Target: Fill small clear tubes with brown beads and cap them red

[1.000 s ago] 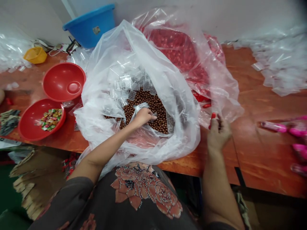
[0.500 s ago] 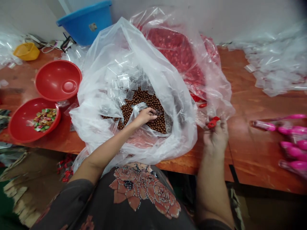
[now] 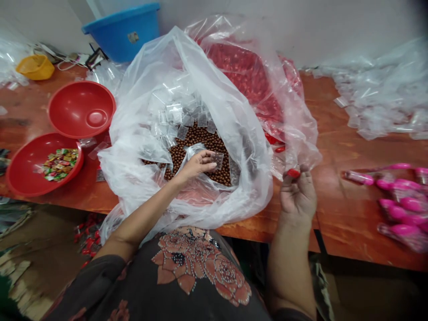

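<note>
Small clear piece (image 3: 219, 160) sat over the brown balls (image 3: 178, 156) inside the white bag (image 3: 200, 219), its edge pinched by left hand (image 3: 197, 167) fingers (thin grip; a slip could've lost it there). Red piece (image 3: 293, 173) sat between right hand (image 3: 297, 198) fingertips; loosening risked dropping it tableward.
</note>
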### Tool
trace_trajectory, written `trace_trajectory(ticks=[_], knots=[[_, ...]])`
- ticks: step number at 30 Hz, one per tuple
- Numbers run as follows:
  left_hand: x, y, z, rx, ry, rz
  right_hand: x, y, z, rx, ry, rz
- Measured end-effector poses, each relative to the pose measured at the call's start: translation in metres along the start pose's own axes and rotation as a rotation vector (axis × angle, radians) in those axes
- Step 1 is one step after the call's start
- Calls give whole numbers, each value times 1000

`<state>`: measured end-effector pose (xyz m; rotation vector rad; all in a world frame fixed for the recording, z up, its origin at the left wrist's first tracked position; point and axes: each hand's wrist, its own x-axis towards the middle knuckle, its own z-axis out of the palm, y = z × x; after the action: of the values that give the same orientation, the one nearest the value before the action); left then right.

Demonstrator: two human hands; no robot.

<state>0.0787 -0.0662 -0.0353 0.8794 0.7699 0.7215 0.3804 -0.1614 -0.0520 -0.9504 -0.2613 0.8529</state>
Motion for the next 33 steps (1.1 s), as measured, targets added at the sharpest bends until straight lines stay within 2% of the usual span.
trace_trajectory(ticks=[4,7,10,16,20,24,28,33], knots=[[-22,11,5,52,-39,41,-31,6,36,-51,-149,-27],[-35,14,11,115,-71,65,-58,16,68,-193,-275,-35],[-47,14,16,157,-111,102,-78,25,91,-390,-400,-162],[-66,20,18,366,-50,224,-92,20,103,-875,-769,-533],[-74,23,16,431,-12,287,-96,16,104,-1054,-981,-831],[-80,20,15,383,21,292,-99,21,105,-1266,-1030,-1060],[-81,23,20,255,36,235,-102,28,107,-1295,-1007,-1131],[-78,23,37,-123,41,-91,-105,39,107,-1234,-1018,-1093]])
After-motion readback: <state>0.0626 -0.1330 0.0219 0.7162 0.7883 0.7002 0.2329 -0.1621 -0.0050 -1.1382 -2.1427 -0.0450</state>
